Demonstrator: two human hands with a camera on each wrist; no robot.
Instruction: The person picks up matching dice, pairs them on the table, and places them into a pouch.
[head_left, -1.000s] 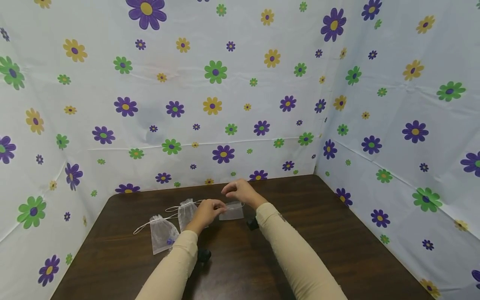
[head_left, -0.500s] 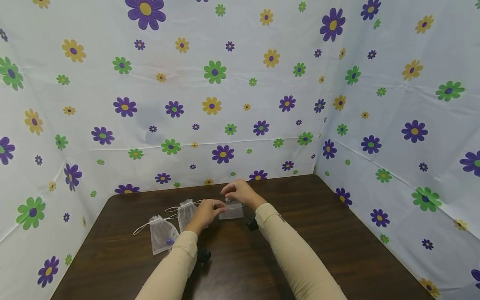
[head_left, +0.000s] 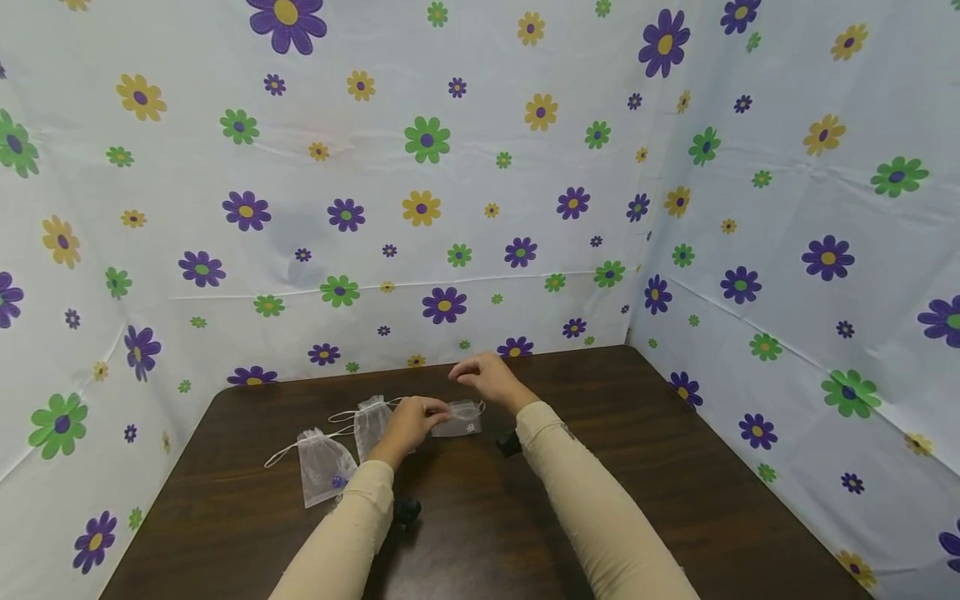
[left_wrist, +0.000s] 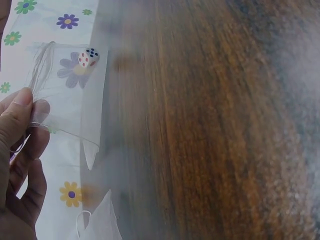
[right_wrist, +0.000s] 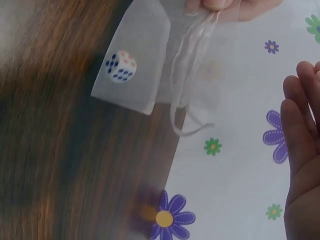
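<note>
My left hand [head_left: 412, 423] pinches the gathered top of a small sheer white drawstring pouch [head_left: 448, 429]. In the right wrist view a white die [right_wrist: 121, 66] with blue and red dots shows through the mesh, near the pouch's bottom. The pouch's cord [right_wrist: 187, 131] hangs in a loop from its neck. In the left wrist view the thumb and fingers [left_wrist: 21, 107] press on the mesh by the cord. My right hand [head_left: 486, 379] is raised just behind and right of the pouch, fingers loosely bent and holding nothing.
Two more sheer pouches lie on the left of the brown table [head_left: 480, 533]: a front one [head_left: 318, 458] with small purple-blue pieces [head_left: 339, 482] inside, and another [head_left: 369, 427] partly behind my left hand. Flower-printed white sheeting [head_left: 360, 317] walls the back and sides.
A die appeared below my right fingers half a second ago and now sits inside the pouch. The right hand has shifted slightly right; the left hand keeps its hold.
</note>
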